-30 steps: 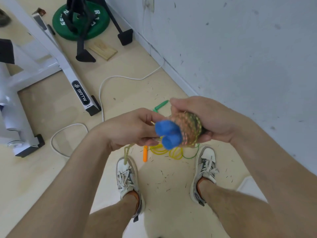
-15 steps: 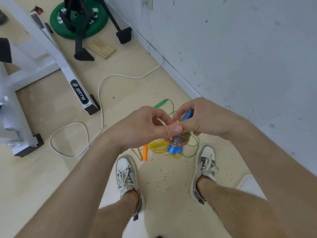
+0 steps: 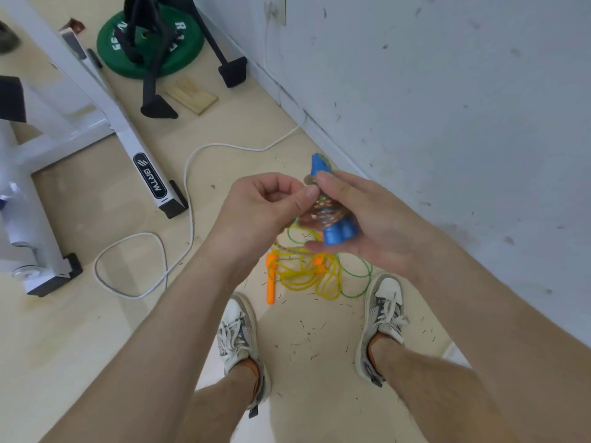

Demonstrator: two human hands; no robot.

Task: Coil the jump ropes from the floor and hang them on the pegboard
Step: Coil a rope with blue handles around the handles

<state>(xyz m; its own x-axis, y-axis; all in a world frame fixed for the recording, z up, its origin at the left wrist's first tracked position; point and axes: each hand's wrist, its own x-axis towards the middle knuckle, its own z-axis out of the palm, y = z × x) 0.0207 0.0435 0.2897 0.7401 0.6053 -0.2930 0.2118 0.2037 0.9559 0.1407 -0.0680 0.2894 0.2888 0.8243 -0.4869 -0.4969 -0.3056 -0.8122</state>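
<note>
Two on floor [image 3: 96,346]: yellow rope [image 3: 321,290], green rope [image 3: 371,272].
One held: blue-handled rope [image 3: 334,233], right hand [image 3: 380,225] fingers grasping, left hand [image 3: 262,209] fingers pinching.

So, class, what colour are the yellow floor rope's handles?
Orange handles; the head view shows them.

The person's left hand [image 3: 256,212] and right hand [image 3: 367,219] were bare, and so were both forearms as far as they showed. The lower legs were bare too, with sparse hair. On the feet were low sneakers of white and grey panels with white laces. The right shoe [image 3: 385,314] was nearer the wall [image 3: 447,91] and the left shoe [image 3: 236,334] farther from it. An orange sock edge showed at each ankle, and a small black tab at each heel.
</note>
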